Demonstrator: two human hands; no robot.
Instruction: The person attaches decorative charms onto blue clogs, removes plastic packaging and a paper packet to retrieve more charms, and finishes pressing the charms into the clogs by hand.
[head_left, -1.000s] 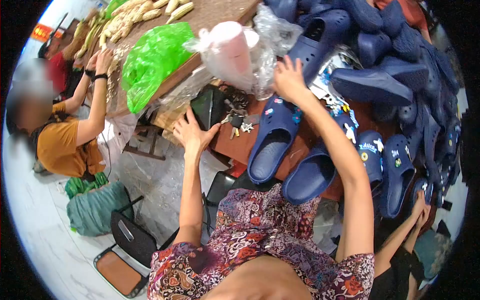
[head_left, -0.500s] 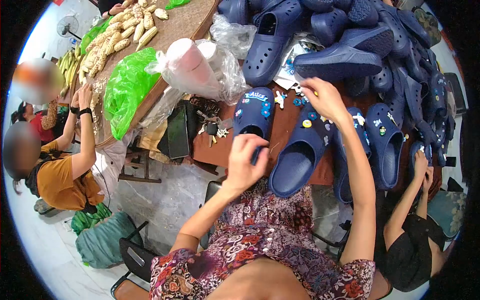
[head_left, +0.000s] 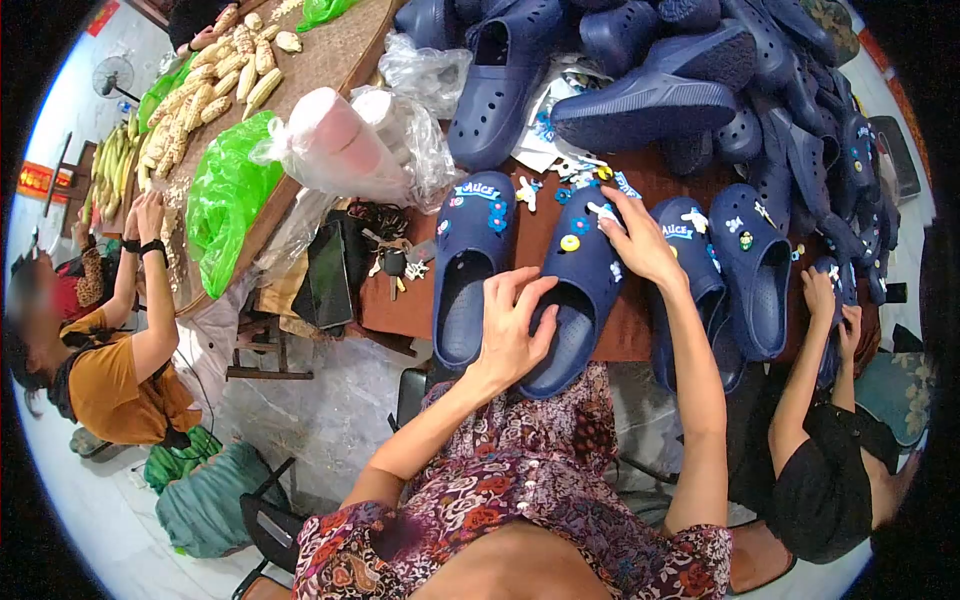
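the navy clog (head_left: 580,262) sits on the reddish-brown surface (head_left: 405,315) straight in front of the person, toe pointing away, with coloured charms on its upper. the left hand (head_left: 515,325) lies along the left edge of its foot opening; the grip is curled, with a narrow gap between thumb and fingers, and i cannot tell whether it pinches the rim. the right hand (head_left: 645,240) reaches over the toe, index finger and thumb a little apart by the charms; whether a charm is held between them, i cannot tell.

just to the left stands a clog marked "alice" (head_left: 478,232); more decorated clogs stand to the right, below a heap of clogs (head_left: 790,100).

a clear plastic bag (head_left: 350,180) holds a pink cylinder (head_left: 335,130), its kind unclear through the film, and a white round piece beside it. near it lie keys (head_left: 393,262). a crumpled green bag (head_left: 235,190) rests on a woven tray (head_left: 325,60) that carries pale corn cobs (head_left: 215,90) and loose kernels. on the floor, a teal sack (head_left: 212,505) hides its contents.
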